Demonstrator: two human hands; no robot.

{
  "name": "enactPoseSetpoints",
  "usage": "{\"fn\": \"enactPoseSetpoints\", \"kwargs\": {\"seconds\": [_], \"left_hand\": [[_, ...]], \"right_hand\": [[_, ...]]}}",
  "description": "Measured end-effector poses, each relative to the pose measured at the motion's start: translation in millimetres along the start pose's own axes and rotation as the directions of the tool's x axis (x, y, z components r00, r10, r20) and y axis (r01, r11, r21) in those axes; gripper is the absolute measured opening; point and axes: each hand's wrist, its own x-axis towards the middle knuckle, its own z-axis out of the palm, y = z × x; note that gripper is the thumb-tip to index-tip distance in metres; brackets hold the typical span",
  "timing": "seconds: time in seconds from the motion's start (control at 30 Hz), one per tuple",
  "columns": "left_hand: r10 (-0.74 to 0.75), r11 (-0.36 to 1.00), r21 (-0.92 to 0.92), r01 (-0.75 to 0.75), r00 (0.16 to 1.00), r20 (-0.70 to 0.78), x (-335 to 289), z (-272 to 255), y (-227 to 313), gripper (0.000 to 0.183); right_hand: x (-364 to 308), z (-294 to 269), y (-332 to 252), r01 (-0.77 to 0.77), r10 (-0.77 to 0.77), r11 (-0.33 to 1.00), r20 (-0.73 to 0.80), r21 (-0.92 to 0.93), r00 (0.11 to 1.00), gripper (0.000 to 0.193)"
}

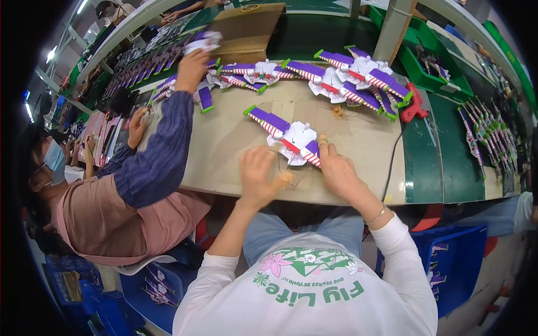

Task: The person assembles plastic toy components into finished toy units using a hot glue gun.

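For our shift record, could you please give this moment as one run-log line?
Right hand: holding winged piece by one wing | left hand: blurred, beside it | beyond: more winged pieces, red tool

You sit in factory assembly shop: long workbench (224, 151) shared with masked co-worker (92, 215) at your left, matching purple-winged toy parts (299, 136) in batches, red glue gun (413, 106), green plastic bin (460, 85), blue crates (466, 266).

Left hand (259, 178) blurred — grip unclear.

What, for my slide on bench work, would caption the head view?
Right hand on a purple-and-white winged part, left hand blurred beside it; similar parts on the workbench.
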Motion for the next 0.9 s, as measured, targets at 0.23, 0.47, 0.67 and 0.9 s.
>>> {"fn": "enactPoseSetpoints", "kwargs": {"seconds": [0.23,0.47,0.67,0.9], "left_hand": [[0.150,0.988,-0.017,-0.153,0.982,-0.113,5.7,26.9,18.5,0.017],[-0.247,0.799,-0.531,0.281,0.959,0.137,8.7,33.8,11.4,0.017],[-0.338,0.673,-0.634,0.381,0.921,0.195,7.8,35.4,6.1,0.020],[-0.106,0.762,-0.619,0.188,0.980,0.167,0.4,25.4,-11.1,0.022]], "right_hand": [[-1.8,3.6,-5.5,0.072,-0.079,0.994,-0.088,-0.084,0.993,0.056],[8.4,-6.9,20.7,0.338,-0.352,0.924,-0.053,-0.178,0.934,0.061],[21.4,-14.8,28.4,0.432,-0.434,0.886,0.025,-0.168,0.901,0.068],[16.1,-25.4,25.4,0.472,-0.515,0.817,-0.049,-0.331,0.856,0.067]]}}
